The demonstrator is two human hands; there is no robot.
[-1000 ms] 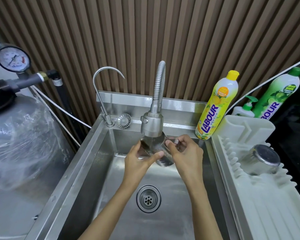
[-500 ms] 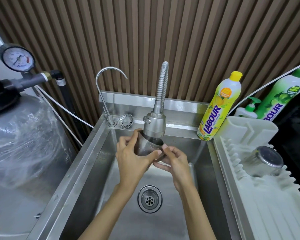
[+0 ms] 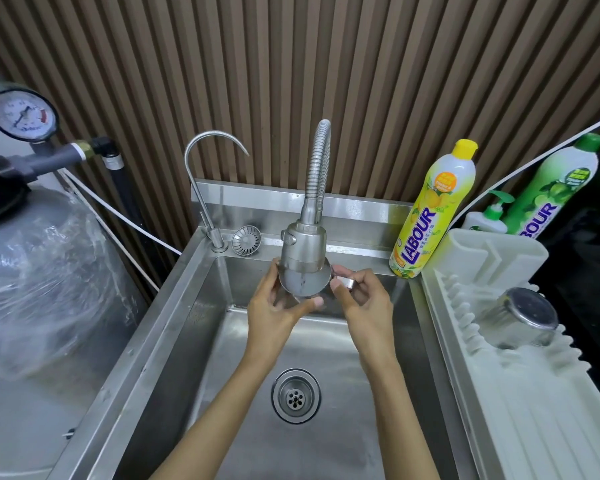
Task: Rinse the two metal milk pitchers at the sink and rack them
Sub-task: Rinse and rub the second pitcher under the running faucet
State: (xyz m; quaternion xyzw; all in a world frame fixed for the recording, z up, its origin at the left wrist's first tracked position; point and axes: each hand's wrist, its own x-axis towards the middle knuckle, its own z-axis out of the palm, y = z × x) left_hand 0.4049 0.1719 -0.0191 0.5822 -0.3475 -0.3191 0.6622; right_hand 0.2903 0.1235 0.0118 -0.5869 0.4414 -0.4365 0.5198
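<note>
Under the spray head (image 3: pixel 303 245), the pitcher (image 3: pixel 303 284) sits clasped between left hand (image 3: pixel 274 310) and right hand (image 3: pixel 364 299).

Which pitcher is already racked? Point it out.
The pitcher on the drying rack, upside down on the white drying rack right of the sink. The other pitcher is held by both hands under the faucet head.

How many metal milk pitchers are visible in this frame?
2. One pitcher is held by the left hand and right hand under the faucet head; the other pitcher sits upside down on the drying rack.
</note>
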